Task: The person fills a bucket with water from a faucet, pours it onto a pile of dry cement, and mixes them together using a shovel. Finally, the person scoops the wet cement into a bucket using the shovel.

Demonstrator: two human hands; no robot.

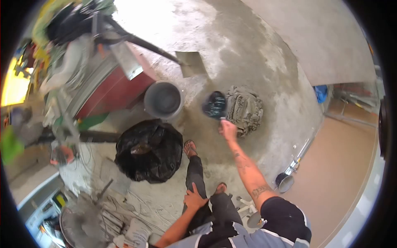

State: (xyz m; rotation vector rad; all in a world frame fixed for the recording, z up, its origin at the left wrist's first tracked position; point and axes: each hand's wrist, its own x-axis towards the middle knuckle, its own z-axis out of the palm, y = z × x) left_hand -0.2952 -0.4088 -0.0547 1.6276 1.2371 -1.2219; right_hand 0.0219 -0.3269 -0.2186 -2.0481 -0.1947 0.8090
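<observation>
Right arm out at full stretch, and the person's right hand (227, 129) is clenched around the near end of a black scoop (215, 105), the dark bowl of it tipped toward the camera. The scoop sits hard against the left side of a grey mortar heap (246, 109) on the stained concrete floor (256, 53), touching it or as good as. The left hand (194, 199) lies loosely spread on the dark trouser leg above the knee, grasping nothing. Sandalled feet are planted just short of the heap. To the left of the scoop stands a grey bucket (163, 99), and nearer the person a crumpled black plastic bag (149, 149). A shovel (191, 64) lies beyond the bucket, blade flat on the floor. A small metal pot (284, 182) sits well off to the right. There are dark markings on the right forearm, too blurred to read.
</observation>
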